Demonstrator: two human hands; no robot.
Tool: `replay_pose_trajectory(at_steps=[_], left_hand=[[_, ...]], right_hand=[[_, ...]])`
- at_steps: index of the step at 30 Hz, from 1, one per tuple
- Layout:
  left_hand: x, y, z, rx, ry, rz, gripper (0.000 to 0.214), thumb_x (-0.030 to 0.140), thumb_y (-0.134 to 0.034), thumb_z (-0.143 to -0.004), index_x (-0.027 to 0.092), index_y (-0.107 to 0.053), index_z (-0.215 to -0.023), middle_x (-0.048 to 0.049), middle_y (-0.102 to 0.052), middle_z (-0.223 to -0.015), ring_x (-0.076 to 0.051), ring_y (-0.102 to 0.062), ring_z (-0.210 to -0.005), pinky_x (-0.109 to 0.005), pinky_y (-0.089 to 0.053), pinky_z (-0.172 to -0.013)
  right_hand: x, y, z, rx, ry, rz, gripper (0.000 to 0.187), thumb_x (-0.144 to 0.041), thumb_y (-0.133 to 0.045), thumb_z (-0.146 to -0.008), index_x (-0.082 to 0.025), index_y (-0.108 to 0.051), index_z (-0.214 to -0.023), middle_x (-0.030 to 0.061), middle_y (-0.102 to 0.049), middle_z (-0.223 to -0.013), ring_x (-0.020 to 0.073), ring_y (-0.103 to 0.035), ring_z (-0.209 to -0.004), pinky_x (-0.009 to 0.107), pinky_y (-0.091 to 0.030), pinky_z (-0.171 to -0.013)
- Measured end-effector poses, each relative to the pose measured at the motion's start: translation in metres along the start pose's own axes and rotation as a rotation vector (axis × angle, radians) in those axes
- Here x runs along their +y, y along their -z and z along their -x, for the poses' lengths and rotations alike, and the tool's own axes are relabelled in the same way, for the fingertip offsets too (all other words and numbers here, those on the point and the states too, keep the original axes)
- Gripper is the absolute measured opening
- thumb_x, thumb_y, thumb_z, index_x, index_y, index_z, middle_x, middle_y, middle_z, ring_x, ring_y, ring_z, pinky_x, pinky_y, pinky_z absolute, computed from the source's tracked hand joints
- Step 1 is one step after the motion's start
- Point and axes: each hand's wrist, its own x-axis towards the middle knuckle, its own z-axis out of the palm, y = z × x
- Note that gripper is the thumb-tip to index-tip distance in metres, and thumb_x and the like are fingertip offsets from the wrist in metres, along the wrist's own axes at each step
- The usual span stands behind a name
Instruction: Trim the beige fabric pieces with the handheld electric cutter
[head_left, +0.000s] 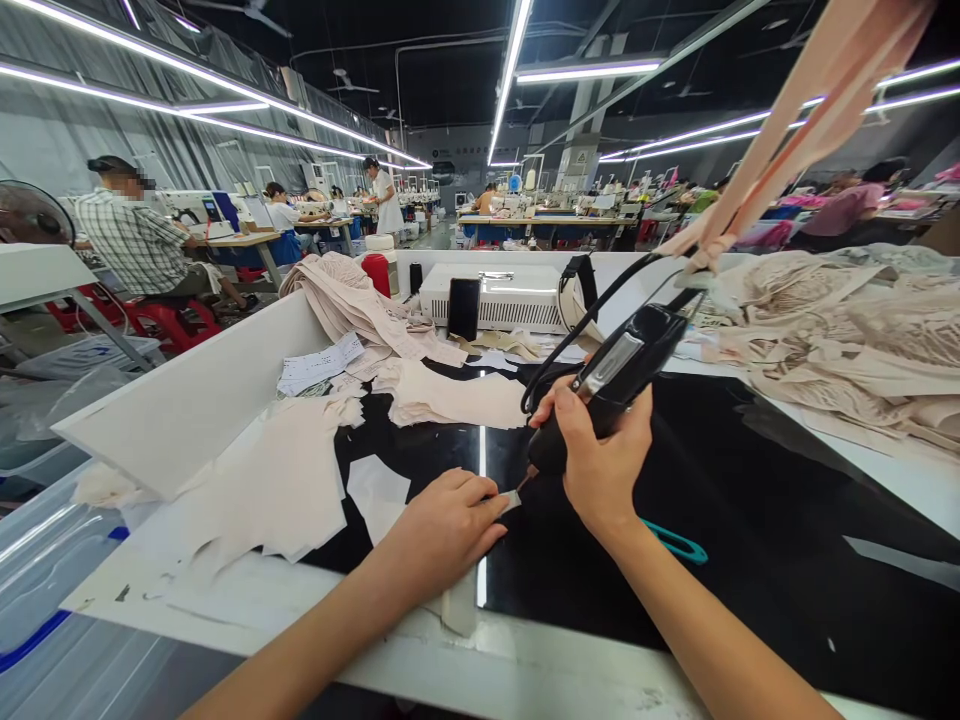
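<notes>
My right hand [606,455] is wrapped round a black corded handheld tool [628,358], gripped at a slant with its thin metal tip pointing down and left. Pink fabric strips [757,150] run up from the tool's upper end. The tip is at the end of a small pale strip [511,501]; whether they touch I cannot tell. My left hand [450,520] lies low over the black work surface [720,470], fingers closed together on that strip. Part of the strip is hidden under the fingers. A pale cut piece [377,495] lies left of this hand.
Beige fabric stacks [450,395] and cut panels [281,490] lie left, a fabric heap [847,340] right. A teal loop-shaped tool [679,543] is beside my right forearm. Behind stand a phone [463,308] and a white vented box [499,295]. People work at sewing tables beyond.
</notes>
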Motion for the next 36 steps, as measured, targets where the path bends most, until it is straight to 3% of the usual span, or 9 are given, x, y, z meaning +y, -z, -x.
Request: replay_pose_trajectory(at_steps=[14, 18, 23, 30, 36], left_hand=[[-0.003, -0.002, 0.0, 0.002, 0.016, 0.074, 0.025, 0.027, -0.066, -0.119, 0.017, -0.076, -0.139, -0.0088, -0.08, -0.123, -0.025, -0.075, -0.11, -0.041, -0.066, -0.104], [-0.004, 0.01, 0.005, -0.009, 0.014, 0.114, 0.028, 0.025, -0.06, -0.122, 0.017, -0.073, -0.145, -0.0106, -0.081, -0.13, -0.025, -0.078, -0.116, -0.048, -0.063, -0.117], [-0.004, 0.02, 0.018, 0.001, 0.026, 0.097, 0.022, 0.023, -0.06, -0.121, 0.019, -0.079, -0.129, -0.0092, -0.082, -0.124, -0.024, -0.08, -0.112, -0.054, -0.061, -0.123], [-0.001, 0.013, 0.029, 0.062, 0.071, 0.133, 0.025, 0.024, -0.056, -0.123, 0.018, -0.08, -0.128, -0.0078, -0.083, -0.124, -0.022, -0.081, -0.112, -0.052, -0.061, -0.123], [0.0, 0.009, 0.03, 0.067, 0.08, 0.153, 0.025, 0.024, -0.055, -0.124, 0.019, -0.08, -0.128, -0.0081, -0.083, -0.125, -0.022, -0.08, -0.113, -0.05, -0.061, -0.122]], right_hand=[[-0.007, 0.005, 0.006, -0.037, 0.012, 0.059, 0.026, -0.03, -0.084, -0.094, -0.029, -0.06, -0.104, -0.0079, -0.074, -0.08, 0.0151, -0.069, -0.06, 0.034, -0.063, -0.061], [-0.009, 0.007, 0.006, -0.033, 0.006, 0.041, 0.031, -0.032, -0.089, -0.091, -0.03, -0.061, -0.104, -0.0063, -0.076, -0.084, 0.0155, -0.069, -0.059, 0.034, -0.062, -0.057], [-0.013, 0.01, 0.009, -0.042, -0.003, 0.019, 0.035, -0.036, -0.093, -0.092, -0.028, -0.062, -0.106, -0.0069, -0.076, -0.085, 0.0143, -0.07, -0.06, 0.032, -0.064, -0.059], [-0.015, 0.013, 0.008, -0.038, -0.025, 0.003, 0.045, -0.044, -0.099, -0.09, -0.026, -0.064, -0.112, -0.0079, -0.076, -0.083, 0.013, -0.071, -0.06, 0.029, -0.065, -0.062], [-0.017, 0.001, 0.006, -0.016, -0.038, -0.05, 0.048, -0.05, -0.1, -0.089, -0.027, -0.064, -0.11, -0.0078, -0.075, -0.083, 0.0129, -0.069, -0.064, 0.03, -0.066, -0.065]])
